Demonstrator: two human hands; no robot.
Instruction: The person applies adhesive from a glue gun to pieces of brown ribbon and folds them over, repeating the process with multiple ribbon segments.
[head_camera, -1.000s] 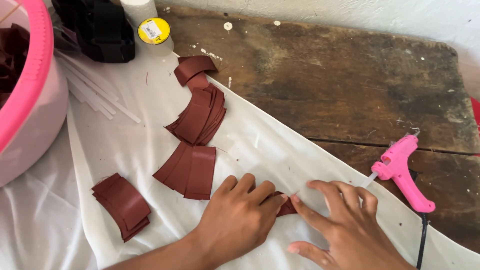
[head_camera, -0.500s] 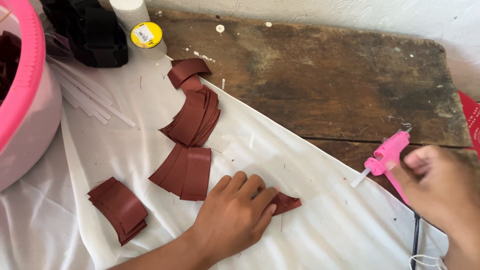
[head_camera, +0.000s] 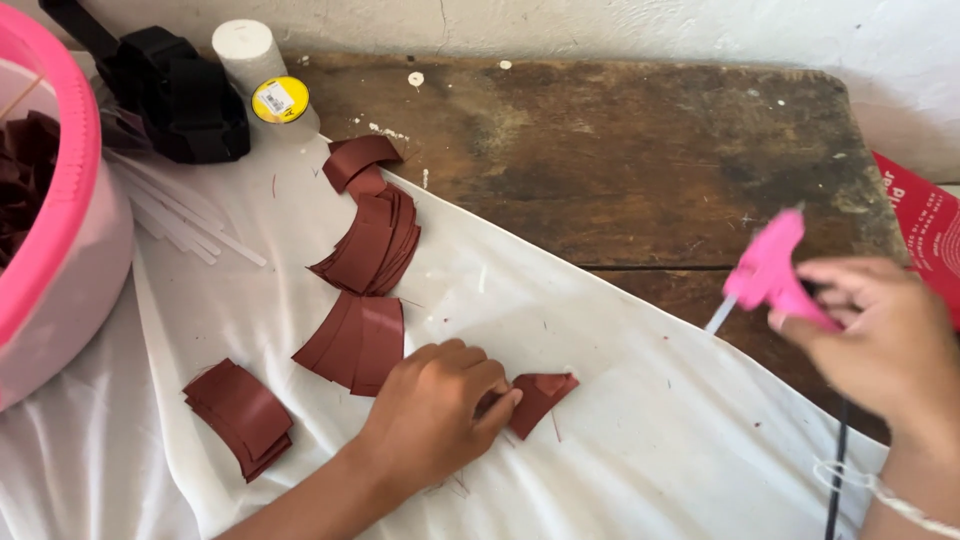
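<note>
Right now your left hand (head_camera: 430, 415) lies flat on the white cloth (head_camera: 620, 420), fingers together, pinning a folded dark red ribbon piece (head_camera: 540, 395) near the middle of the worktop (head_camera: 620, 170). Your right hand (head_camera: 880, 340) is lifted at the right, fingers clamped on the pink glue gun (head_camera: 770, 272), its nozzle pointing down-left toward the cloth, well apart from the piece. More cut ribbon pieces (head_camera: 365, 245) lie in fanned stacks to the left, beside a pink basin (head_camera: 60, 230).
</note>
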